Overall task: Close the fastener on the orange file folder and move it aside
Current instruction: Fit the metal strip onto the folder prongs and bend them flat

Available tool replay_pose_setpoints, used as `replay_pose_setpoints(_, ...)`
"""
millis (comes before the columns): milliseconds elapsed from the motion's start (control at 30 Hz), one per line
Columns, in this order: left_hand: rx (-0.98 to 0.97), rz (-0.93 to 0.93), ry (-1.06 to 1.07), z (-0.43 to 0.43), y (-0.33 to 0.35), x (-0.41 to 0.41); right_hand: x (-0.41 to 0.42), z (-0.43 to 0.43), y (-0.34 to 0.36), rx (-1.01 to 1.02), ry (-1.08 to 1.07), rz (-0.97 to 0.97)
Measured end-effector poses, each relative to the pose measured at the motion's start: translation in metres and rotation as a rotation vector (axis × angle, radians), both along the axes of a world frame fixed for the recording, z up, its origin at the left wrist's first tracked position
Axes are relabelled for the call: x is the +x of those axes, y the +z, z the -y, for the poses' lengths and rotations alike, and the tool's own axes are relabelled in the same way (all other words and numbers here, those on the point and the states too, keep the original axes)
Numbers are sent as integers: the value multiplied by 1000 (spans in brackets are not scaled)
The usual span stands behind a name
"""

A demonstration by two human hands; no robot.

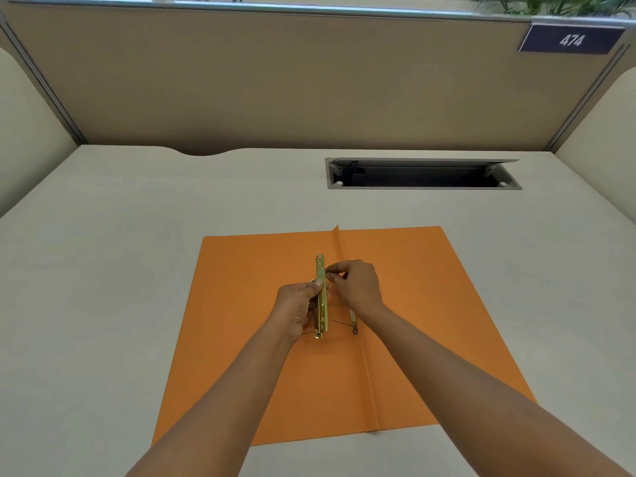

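An orange file folder (413, 304) lies open and flat on the desk, its spine fold running from far centre to near right. A gold metal fastener bar (322, 297) stands lengthwise on the left leaf, just left of the fold. My left hand (297, 306) grips the bar's middle from the left side. My right hand (356, 287) pinches a thin prong at the bar's upper part with fingertips. A second thin metal strip (353, 321) shows partly under my right wrist.
The pale desk (103, 287) spreads around the folder. An open grey cable hatch (423, 175) sits in the desk at the far right. A beige partition wall (275, 80) with a sign reading 474 (571, 39) closes the back.
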State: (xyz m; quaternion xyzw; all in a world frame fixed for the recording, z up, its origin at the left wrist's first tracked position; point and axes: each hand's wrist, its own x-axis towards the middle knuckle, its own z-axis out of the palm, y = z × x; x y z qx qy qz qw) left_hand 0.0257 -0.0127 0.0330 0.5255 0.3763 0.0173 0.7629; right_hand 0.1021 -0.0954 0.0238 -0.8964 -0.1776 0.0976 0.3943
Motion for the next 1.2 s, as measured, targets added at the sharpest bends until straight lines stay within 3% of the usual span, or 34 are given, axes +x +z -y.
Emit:
replay_pose_setpoints(267, -24, 18, 11, -1, 1, 2, 1, 3, 0, 22, 43, -29)
replay_pose_setpoints(500, -14, 15, 28, -2, 3, 4, -13, 23, 4, 92, 58, 70)
replay_pose_setpoints(733, -15, -6, 24, 1, 4, 4, -32, 54, 1, 169, 255, -65)
replay_pose_setpoints(933, -24, -3, 50, 2, 5, 5, -38, 61, -1, 171, 379, -53)
replay_pose_setpoints(1200, -20, 8, 49, 1, 3, 5, -34, 52, -6, 177, 329, -47)
